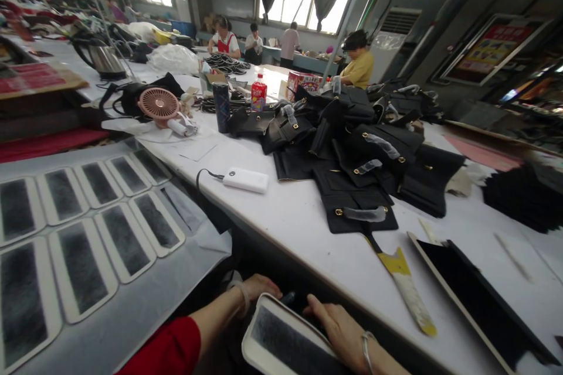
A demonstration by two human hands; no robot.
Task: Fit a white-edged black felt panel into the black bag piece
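Note:
A white-rimmed panel with a dark, mottled middle point(285, 340) is tilted at the bottom centre, in front of the table edge. My left hand point(263, 288) is at its far left corner, with curled fingers partly hidden behind the rim. On the right long side lies my right hand point(341, 325), gripping that edge with its forefinger near the far corner. Between the two hands is a small dark bluish thing point(288, 297), too blurred to name. More white-rimmed dark panels point(81, 269) lie in rows on a grey sheet point(193, 240) at my left.
Black bag pieces point(356, 196) with wrapped handles are heaped on the white table point(246, 211). Nearby are a white power bank point(245, 180), a yellow-and-white handled tool point(407, 293), a black tray-like piece point(479, 304), a pink fan point(159, 104) and a red bottle point(259, 94). Several people sit or stand beyond.

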